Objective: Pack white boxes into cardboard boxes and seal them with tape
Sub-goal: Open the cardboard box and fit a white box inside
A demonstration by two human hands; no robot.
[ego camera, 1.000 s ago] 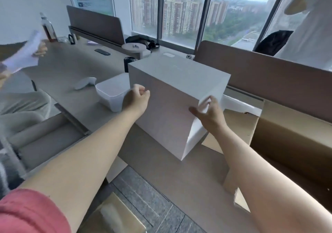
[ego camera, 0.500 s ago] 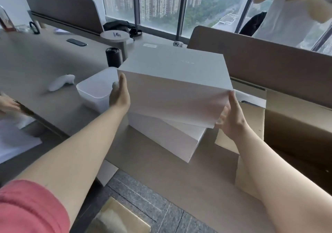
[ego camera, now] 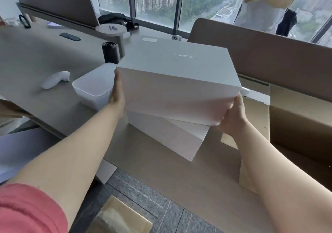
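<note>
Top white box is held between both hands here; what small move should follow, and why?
Probably carry the upper white rectangular box rightward toward the open brown cardboard carton. The left hand presses flat on its left side, the right hand cups its lower right corner, and it sits askew above the lower white box, so it looks lifted.

A pinkish-red short sleeve covers the left upper arm; both forearms are bare.

A plain white box sat tilted atop a second white box on the desk. An open cardboard box stood just right.
</note>
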